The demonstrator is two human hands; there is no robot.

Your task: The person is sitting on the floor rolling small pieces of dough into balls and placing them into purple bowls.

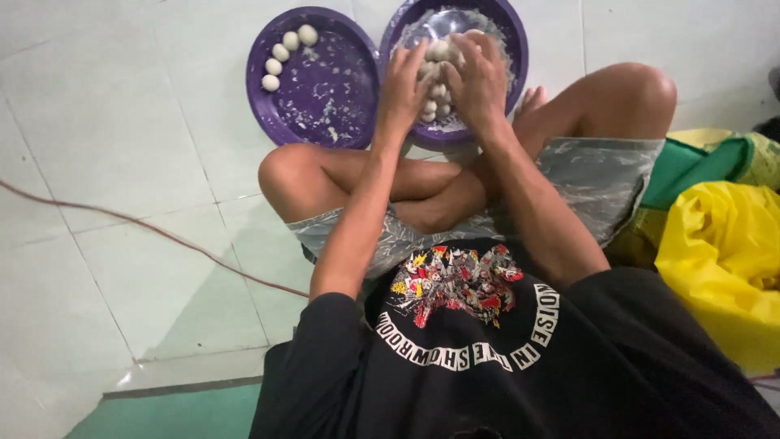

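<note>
1. Dough balls [436, 85]: small, pale, round pieces heaped in the right purple basin [517, 49] at the upper centre of the frame. Being round, they have no evident long axis and point no particular way; the heap itself runs roughly from the top of the basin toward the person.
2. Left hand [402, 89]: placed on the left side of the heap, fingers [412, 58] extended toward the top of the frame and pressed against the balls. Whether any ball is enclosed cannot be told.
3. Right hand [479, 81]: placed on the right side of the heap, fingers [479, 45] curved over the balls and loosely closed around them. The two hands stand just beside each other, cupping the heap between them.
4. Left purple basin [325, 97]: touching the right basin, upper left of centre. Its floor carries white residue. Four separate balls [286, 50] lie in a curved row along its upper left rim, the row running diagonally from lower left to upper right.
5. Both basins rest on the pale tiled floor [106, 122], just beyond the person's crossed legs.
6. A thin cord [146, 228] crosses the floor at the left. Yellow bag [723, 260] and green material lie at the right edge.
</note>
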